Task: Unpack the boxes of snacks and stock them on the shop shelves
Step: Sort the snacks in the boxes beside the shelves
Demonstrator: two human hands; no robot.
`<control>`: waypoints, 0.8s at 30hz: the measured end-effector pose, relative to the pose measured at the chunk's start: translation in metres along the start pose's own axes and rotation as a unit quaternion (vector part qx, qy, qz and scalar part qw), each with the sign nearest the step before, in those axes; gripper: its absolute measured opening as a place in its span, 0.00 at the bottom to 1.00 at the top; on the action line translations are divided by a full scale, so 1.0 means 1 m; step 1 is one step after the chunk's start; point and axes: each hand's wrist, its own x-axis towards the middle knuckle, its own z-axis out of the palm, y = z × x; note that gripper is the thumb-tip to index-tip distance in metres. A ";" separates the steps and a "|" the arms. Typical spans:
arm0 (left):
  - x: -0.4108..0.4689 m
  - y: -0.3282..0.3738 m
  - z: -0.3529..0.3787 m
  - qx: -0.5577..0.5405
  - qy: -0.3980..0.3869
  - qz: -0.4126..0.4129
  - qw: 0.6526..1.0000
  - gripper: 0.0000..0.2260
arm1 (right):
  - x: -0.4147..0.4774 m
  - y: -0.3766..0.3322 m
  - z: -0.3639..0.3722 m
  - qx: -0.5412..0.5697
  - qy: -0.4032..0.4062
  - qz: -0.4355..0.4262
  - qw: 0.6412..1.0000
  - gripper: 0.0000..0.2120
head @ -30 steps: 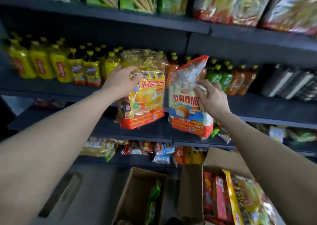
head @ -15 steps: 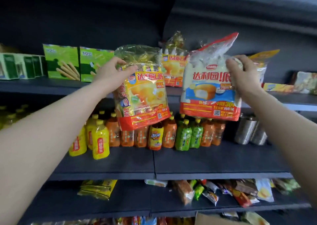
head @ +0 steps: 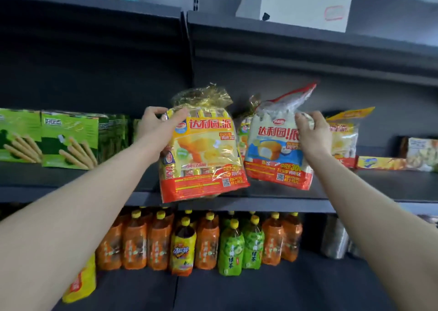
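Hands gripping yellow bag, white bag

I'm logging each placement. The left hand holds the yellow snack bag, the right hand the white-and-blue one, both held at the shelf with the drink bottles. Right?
Wrong shelf. In the head view the yellow snack bag in the left hand and the white-and-blue bag in the right hand are at the shelf above the drink bottles.

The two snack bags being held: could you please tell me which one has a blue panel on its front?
The white bag in the right hand; the yellow bag in the left hand has a yellow front instead.
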 end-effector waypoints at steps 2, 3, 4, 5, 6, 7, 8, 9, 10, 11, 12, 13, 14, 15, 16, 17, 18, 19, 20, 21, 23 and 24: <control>0.011 -0.003 0.014 -0.008 0.002 -0.003 1.000 0.26 | 0.014 0.019 0.017 0.007 -0.023 0.004 1.000 0.10; 0.017 -0.006 0.019 -0.007 0.003 -0.003 1.000 0.26 | 0.020 0.027 0.025 0.016 -0.035 0.009 0.999 0.10; 0.021 -0.008 0.024 -0.007 0.002 -0.006 1.000 0.27 | 0.028 0.036 0.034 0.022 -0.050 0.016 0.998 0.09; 0.025 -0.011 0.027 -0.007 0.002 -0.010 1.000 0.28 | 0.036 0.044 0.043 0.029 -0.062 0.014 0.998 0.08; 0.030 -0.014 0.029 -0.006 0.003 -0.015 1.000 0.29 | 0.043 0.051 0.052 0.024 -0.075 0.007 0.997 0.08; 0.034 -0.017 0.031 -0.005 0.002 -0.018 1.000 0.28 | 0.049 0.057 0.060 0.009 -0.086 -0.008 0.996 0.09; 0.038 -0.019 0.033 -0.005 0.000 -0.019 1.000 0.27 | 0.053 0.063 0.067 -0.026 -0.100 -0.028 0.994 0.15; 0.042 -0.021 0.034 -0.003 -0.002 -0.016 1.000 0.24 | 0.059 0.072 0.076 -0.090 -0.112 -0.056 0.988 0.24; 0.044 -0.023 0.036 0.002 -0.005 -0.011 1.000 0.22 | 0.064 0.078 0.084 -0.182 -0.114 -0.084 0.973 0.34; 0.046 -0.024 0.039 0.009 -0.009 -0.006 1.000 0.20 | 0.067 0.083 0.090 -0.272 -0.105 -0.103 0.951 0.42; 0.047 -0.024 0.040 0.015 -0.014 -0.001 1.000 0.19 | 0.068 0.083 0.095 -0.333 -0.093 -0.110 0.932 0.47; 0.047 -0.024 0.042 0.018 -0.018 0.004 1.000 0.18 | 0.069 0.084 0.099 -0.362 -0.089 -0.118 0.920 0.48; 0.046 -0.024 0.043 0.019 -0.021 0.010 1.000 0.18 | 0.071 0.084 0.105 -0.375 -0.096 -0.126 0.914 0.46; 0.046 -0.024 0.043 0.022 -0.023 0.014 0.999 0.18 | 0.070 0.084 0.109 -0.380 -0.109 -0.132 0.909 0.42; 0.046 -0.024 0.043 0.024 -0.025 0.015 0.999 0.18 | 0.069 0.084 0.112 -0.381 -0.123 -0.131 0.907 0.39; 0.044 -0.023 0.043 0.025 -0.028 0.015 0.999 0.18 | 0.068 0.084 0.114 -0.379 -0.130 -0.133 0.906 0.37; 0.043 -0.021 0.042 0.023 -0.031 0.016 0.999 0.18 | 0.067 0.083 0.114 -0.378 -0.132 -0.133 0.907 0.35; 0.041 -0.020 0.041 0.023 -0.037 0.019 0.999 0.17 | 0.065 0.082 0.112 -0.381 -0.132 -0.132 0.905 0.35; 0.038 -0.018 0.041 0.023 -0.043 0.024 0.999 0.17 | 0.062 0.079 0.109 -0.387 -0.129 -0.137 0.903 0.34; 0.036 -0.016 0.041 0.022 -0.049 0.028 0.998 0.17 | 0.059 0.074 0.106 -0.391 -0.120 -0.156 0.899 0.34; 0.031 -0.013 0.042 0.019 -0.060 0.037 0.997 0.15 | 0.049 0.059 0.099 -0.322 -0.101 -0.220 0.915 0.28; 0.030 -0.012 0.044 0.016 -0.063 0.040 0.997 0.14 | 0.040 0.047 0.094 -0.232 -0.110 -0.235 0.937 0.24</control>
